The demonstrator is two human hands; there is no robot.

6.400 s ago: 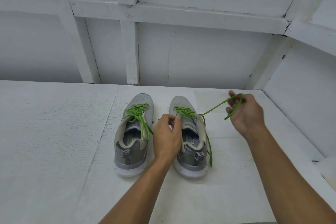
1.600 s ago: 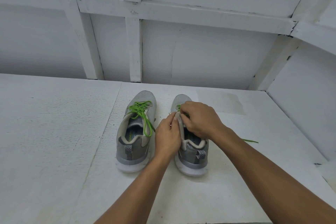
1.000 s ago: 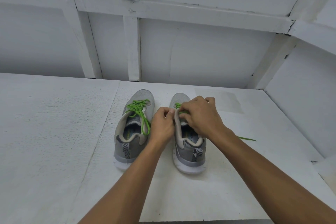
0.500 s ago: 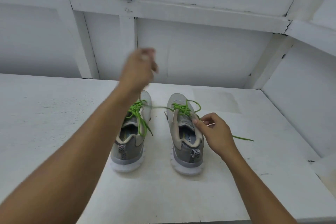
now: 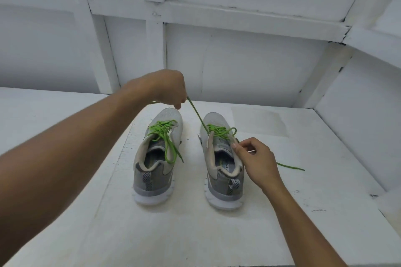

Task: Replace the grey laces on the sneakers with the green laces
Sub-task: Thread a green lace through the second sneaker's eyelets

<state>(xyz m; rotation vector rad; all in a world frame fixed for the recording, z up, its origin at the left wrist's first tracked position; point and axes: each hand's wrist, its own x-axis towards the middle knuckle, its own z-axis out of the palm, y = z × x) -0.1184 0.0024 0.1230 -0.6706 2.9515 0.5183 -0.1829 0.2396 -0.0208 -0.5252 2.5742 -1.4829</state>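
Two grey sneakers stand side by side on the white table, heels toward me. The left sneaker (image 5: 155, 165) has a green lace (image 5: 163, 134) threaded, its ends hanging loose over the opening. My left hand (image 5: 167, 88) is raised above the toes and pinches one end of the right sneaker's green lace (image 5: 196, 114), which runs taut down to the eyelets. My right hand (image 5: 255, 159) pinches the upper right edge of the right sneaker (image 5: 219, 180). The other lace end (image 5: 290, 167) trails on the table to the right.
The white table (image 5: 195, 234) runs to a white panelled wall (image 5: 238, 60) at the back and a side wall (image 5: 358, 115) on the right. A seam in the tabletop (image 5: 112, 169) runs left of the sneakers.
My left hand left the right sneaker, rose, and drew a lace end up until it is taut. My right hand moved from the tongue to the sneaker's right edge.
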